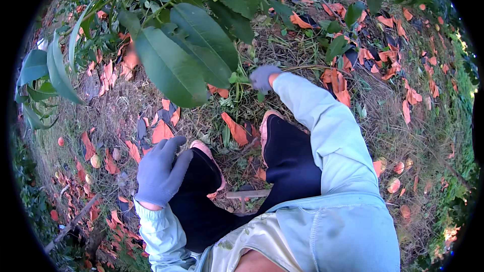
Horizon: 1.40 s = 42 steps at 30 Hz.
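Observation:
My right hand (263, 78), in a grey glove, reaches forward to the ground with its fingers closed. Low green weeds (237, 81) touch it on the left, and a thin twig (302, 67) runs off to its right. What lies inside the fist is hidden. Over my left knee, my left hand (162, 172), gloved the same way, holds nothing; its fingers are bent and apart. Large green leaves (174, 63) on a branch hang close in front, hiding part of the ground left of my right hand.
Torn orange and black paper pieces (337, 86) litter the dry grass. Several round yellow-red fruits (393, 185) lie on both sides. Between my pink shoes (209, 163) is a small wooden bar (248, 194). A stick (73, 223) rests at the lower left.

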Motion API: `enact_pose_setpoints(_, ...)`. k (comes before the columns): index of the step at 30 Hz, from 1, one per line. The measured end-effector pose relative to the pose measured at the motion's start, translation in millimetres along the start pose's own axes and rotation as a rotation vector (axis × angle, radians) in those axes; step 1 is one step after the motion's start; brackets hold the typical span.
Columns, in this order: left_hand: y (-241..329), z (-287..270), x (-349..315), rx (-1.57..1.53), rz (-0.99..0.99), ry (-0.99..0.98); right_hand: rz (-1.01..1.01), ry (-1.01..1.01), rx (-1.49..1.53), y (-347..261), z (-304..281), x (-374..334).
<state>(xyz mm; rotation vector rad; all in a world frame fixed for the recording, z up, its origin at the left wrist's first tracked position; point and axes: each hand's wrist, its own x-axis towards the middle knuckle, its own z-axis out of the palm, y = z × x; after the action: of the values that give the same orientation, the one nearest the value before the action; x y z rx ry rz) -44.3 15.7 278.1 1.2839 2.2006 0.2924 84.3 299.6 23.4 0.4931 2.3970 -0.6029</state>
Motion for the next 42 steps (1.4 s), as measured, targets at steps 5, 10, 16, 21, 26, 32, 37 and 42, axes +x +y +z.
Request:
enact_pose_setpoints(5, 8, 2, -3, 0.009, 0.014, -0.037, 0.121, 0.240, 0.214, 21, 42, -30)
enact_pose_setpoints(10, 9, 3, -6, 0.042, 0.001, -0.012, 0.141, 0.788, 0.181, 9, 10, -11)
enact_pose_setpoints(16, 12, -1, 9, 0.024, -0.052, -0.051, 0.394, 0.718, 0.264, 24, -59, 56)
enact_pose_setpoints(21, 4, 2, 16, 0.015, -0.020, -0.005, 0.354, 0.575, 0.332, 17, -56, 121)
enact_pose_setpoints(26, -1, 2, 18, 0.049, -0.067, -0.043, 0.362, 0.399, 0.396, 15, -44, 117)
enact_pose_setpoints(32, 3, 3, 20, 0.084, -0.038, -0.040, 0.281, 0.591, 0.291, 14, -20, 68)
enact_pose_setpoints(37, 9, 1, 21, 0.102, -0.015, -0.088, 0.344, 0.535, 0.482, 34, -14, 0)
enact_pose_setpoints(42, 10, 3, 20, 0.099, -0.029, -0.094, 0.767, 1.083, 0.468, 112, -14, -3)
